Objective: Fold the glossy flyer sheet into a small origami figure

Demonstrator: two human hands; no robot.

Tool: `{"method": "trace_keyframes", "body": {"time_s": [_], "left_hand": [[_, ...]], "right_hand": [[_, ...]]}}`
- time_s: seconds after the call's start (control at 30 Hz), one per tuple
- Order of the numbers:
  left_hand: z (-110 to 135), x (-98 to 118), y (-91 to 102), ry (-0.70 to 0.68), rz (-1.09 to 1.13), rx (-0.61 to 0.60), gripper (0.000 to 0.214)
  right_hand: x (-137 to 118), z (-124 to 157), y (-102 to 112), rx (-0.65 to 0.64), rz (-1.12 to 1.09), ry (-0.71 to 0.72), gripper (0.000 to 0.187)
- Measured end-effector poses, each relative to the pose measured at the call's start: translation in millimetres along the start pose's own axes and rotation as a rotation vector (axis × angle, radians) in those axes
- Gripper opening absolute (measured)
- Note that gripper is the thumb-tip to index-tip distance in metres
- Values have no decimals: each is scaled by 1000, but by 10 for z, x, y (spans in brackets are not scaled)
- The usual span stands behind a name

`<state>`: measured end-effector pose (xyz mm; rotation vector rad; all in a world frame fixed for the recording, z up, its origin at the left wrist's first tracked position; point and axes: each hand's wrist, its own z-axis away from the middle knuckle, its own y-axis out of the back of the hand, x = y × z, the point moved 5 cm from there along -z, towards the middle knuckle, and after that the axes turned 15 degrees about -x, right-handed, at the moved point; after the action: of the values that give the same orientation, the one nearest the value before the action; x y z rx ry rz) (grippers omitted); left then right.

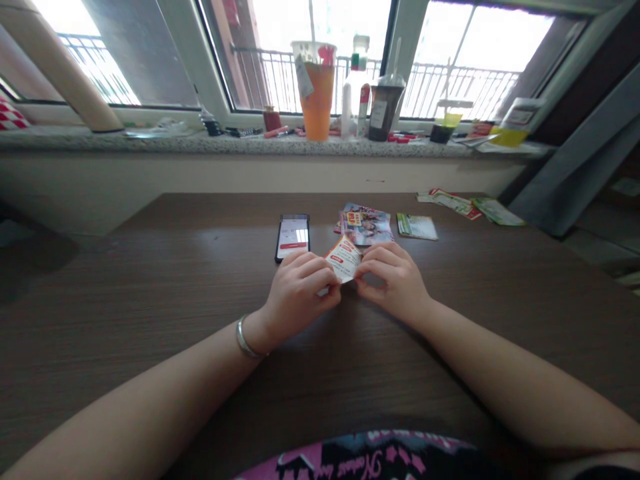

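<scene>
Pinching paper slip [345, 261] in nearly closed left fingers [324, 275] and right fingers [376, 267]. Extending upward from frame centre, equally near both.

The person wears a shiny silver bangle [243, 339] around the left wrist. It looks like a thin, round band. The left hand [303, 288] and right hand [393, 279] are bare, and so are the lower arms [165, 397]. The dark clothes [357, 460] have pink patches, pink stars [403, 457] and curly pink letters.
</scene>
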<state>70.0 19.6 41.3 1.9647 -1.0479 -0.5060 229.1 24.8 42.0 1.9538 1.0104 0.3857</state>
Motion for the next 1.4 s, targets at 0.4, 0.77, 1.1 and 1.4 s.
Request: {"method": "trace_keyframes", "body": {"time_s": [0.4,0.77,1.1,1.4], "left_hand": [[12,-41,-14,-33,8,12,10],[56,-104,-68,-9,40,11,9],[21,-75,-68,-31,30,-12,9],[77,-395,-199,27,95,-105,8]], "right_hand": [[114,58,-60,-39,-85,-33,7],[95,90,-64,-46,-60,-28,4],[-2,62,-71,-78,44,-17,8],[215,139,-110,-72,17,-100,8]]}}
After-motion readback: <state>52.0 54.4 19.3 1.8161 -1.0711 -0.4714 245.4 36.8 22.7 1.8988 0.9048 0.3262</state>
